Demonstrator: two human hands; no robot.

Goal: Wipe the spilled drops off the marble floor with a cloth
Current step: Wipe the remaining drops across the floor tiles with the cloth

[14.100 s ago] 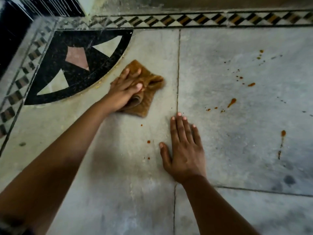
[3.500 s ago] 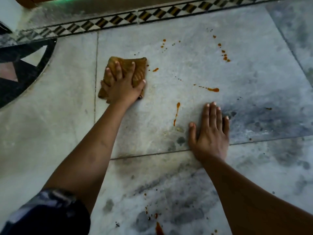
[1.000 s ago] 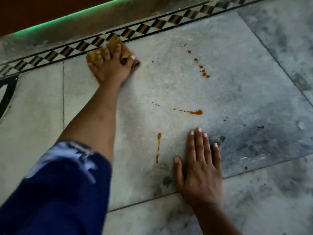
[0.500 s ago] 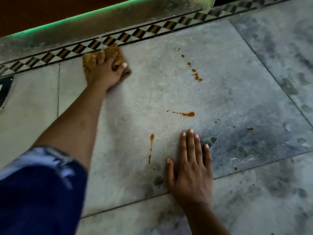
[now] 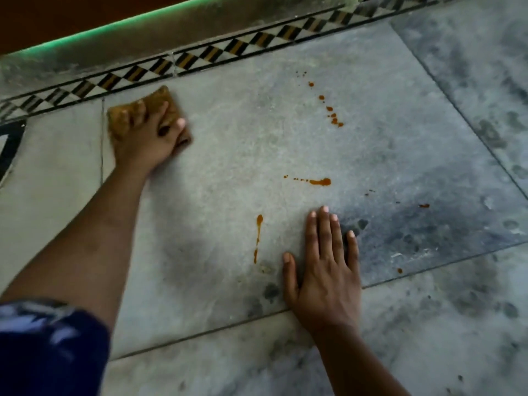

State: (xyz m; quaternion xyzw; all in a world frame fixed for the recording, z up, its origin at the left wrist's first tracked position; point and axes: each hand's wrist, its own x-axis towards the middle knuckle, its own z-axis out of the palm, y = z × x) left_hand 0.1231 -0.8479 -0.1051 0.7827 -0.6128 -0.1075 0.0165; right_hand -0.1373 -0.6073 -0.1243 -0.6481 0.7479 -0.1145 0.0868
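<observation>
1. The brown cloth [image 5: 161,96] lies flat on the marble floor [image 5: 228,144], at the far-left corner of a large grey tile, just short of the checked border strip [image 5: 200,57].
2. The left grip [image 5: 148,135], a bare hand, lies on top of the cloth with its fingers spread and fairly straight, pressing down rather than clamped round it. The cloth shows past the fingertips on the far side and at the thumb's right edge. This hand is motion-blurred.
3. The right grip [image 5: 325,270] rests palm-down on bare floor near the tile's near edge, fingers straight and together, holding nothing, well apart from the cloth.
4. Orange-brown drops remain to the right of the cloth:
   - a thin streak [image 5: 258,232] just left of the right grip;
   - an elongated splash [image 5: 320,182] with small dots trailing to its left, beyond the right fingertips;
   - a line of drops [image 5: 331,112] farther off;
   - small spots [image 5: 423,206] to the right.
5. A blue patterned sleeve [image 5: 43,352] covers the left upper arm at the near left. A green light strip [image 5: 114,24] runs along the far edge.
</observation>
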